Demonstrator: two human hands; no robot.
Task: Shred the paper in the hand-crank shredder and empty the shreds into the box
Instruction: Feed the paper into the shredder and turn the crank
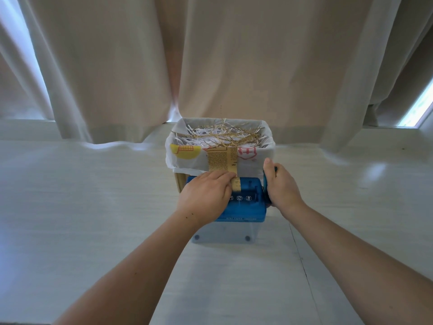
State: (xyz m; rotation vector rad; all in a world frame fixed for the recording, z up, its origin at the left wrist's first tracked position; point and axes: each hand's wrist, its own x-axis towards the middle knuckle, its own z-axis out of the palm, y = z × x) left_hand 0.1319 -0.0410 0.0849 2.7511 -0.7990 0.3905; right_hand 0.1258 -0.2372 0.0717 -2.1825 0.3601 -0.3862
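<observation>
Feeding yellowed paper [222,160] into the shredder [243,198], left hand [206,195] fingers are pinching it, right hand [281,186] is gripping the crank, box [267,146] at 12 o'clock already holding shreds.

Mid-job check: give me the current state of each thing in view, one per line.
Yellow printed paper sheet: upright, lower end in the shredder slot, partly fed.
Blue hand-crank shredder: on the table, clear bin underneath.
Clear shredder bin: contents not discernible.
Bag-lined box: behind the shredder, holding white and yellow shreds.
Left hand: grip closed on the paper at the slot.
Right hand: grip closed on the crank handle.
</observation>
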